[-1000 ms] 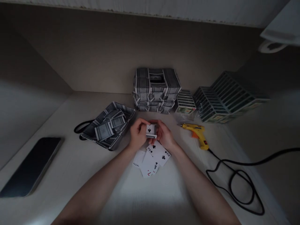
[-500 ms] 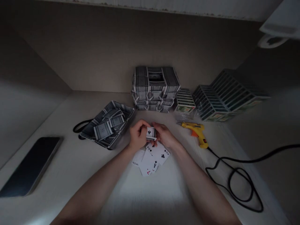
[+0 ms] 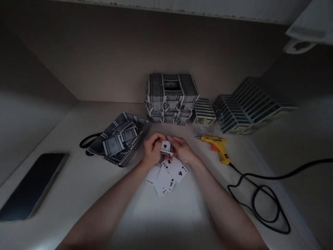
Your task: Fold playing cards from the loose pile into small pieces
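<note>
Between my hands is a playing card (image 3: 165, 146) with a club on its face and a folded-up edge showing the patterned back. My left hand (image 3: 153, 148) grips its left side, fingers curled over the top. From the right, my right hand (image 3: 182, 148) pinches the other side with the thumb on top; some of its fingers are hidden under the card. Just below, loose playing cards (image 3: 164, 181) lie face up in an overlapping pile, among them a two of clubs, an ace and a red seven.
A tray made of folded cards (image 3: 127, 152) holds several cards at left, near a phone (image 3: 33, 185). Behind stands a box built from cards (image 3: 171, 97). Card-box stacks (image 3: 241, 111) are at right. A yellow glue gun (image 3: 217, 146) trails a black cable (image 3: 262, 177).
The whole view has shifted very slightly. Both hands keep hold of the folded card, with hardly any finger movement.
</note>
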Tool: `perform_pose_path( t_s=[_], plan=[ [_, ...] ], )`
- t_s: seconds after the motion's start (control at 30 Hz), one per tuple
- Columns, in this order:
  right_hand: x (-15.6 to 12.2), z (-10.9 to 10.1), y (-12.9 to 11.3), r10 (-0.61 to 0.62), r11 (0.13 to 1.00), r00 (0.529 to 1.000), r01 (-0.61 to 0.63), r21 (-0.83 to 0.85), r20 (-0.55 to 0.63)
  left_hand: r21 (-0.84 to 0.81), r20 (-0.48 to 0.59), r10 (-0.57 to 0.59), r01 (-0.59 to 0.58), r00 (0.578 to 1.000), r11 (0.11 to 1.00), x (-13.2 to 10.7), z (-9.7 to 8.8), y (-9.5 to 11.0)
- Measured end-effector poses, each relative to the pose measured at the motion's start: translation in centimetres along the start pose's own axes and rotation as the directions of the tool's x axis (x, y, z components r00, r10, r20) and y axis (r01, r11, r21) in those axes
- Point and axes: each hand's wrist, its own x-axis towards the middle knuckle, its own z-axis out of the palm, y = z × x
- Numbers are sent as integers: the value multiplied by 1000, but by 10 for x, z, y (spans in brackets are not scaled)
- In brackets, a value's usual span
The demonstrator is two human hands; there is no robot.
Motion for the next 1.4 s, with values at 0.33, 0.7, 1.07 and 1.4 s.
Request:
perform_pose_path(
  t_s=[0.33,0.7,1.07,1.4],
  plan=[
    [7,6,5,0,994,992,14,112,-125,-101,-36,-288,283,957,954,18,1,0],
    [3,5,1,-10,987,1000,11,158,-11,101,-26,-163,165,986,981,16,3,-2],
    [6,10,7,-60,997,982,68,40,-177,236,-33,-88,93,996,967,16,4,-2],
    [5,5,6,-40,985,991,60,163,-125,288,6,-13,11,1000,957,12,2,-5]
  ],
)
